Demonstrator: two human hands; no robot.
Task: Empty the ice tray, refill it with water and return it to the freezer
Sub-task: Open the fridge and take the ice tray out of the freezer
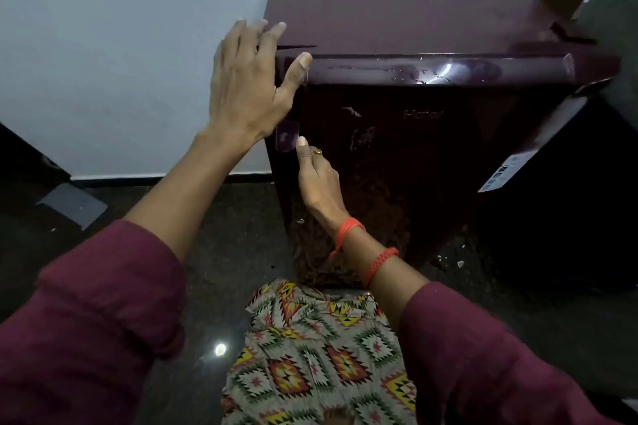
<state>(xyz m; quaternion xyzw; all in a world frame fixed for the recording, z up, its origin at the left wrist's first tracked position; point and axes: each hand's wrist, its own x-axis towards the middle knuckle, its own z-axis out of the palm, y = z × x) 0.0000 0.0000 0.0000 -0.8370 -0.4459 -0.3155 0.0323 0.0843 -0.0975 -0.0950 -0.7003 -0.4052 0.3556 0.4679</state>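
The refrigerator (397,10), a small maroon unit standing on the floor against a pale wall, was the largest item in view, and its door (397,166) was closed flush with the cabinet. The step in hand was judged to be opening this door to reach the freezer compartment. The left hand (245,79) lay at the top left corner of the cabinet, fingers straight and spread, thumb set against the door's rounded upper edge, holding nothing. The right hand (317,179) was lower, at the door's left side, thumb pointing up and the other fingers curled inward out of sight; whether they had hold of anything could not be determined. Just beside that thumb sat the handle recess (287,136). To do the step well, the left hand should brace the cabinet so the light unit does not shift, while the right hand's fingers hook fully into the recess and draw steadily outward, not snatching against the seal. The person's body stood close to the door and would need to give way for its swing. The ice tray was not visible; it was presumed to lie inside the cabinet, behind the closed door and beyond both hands.
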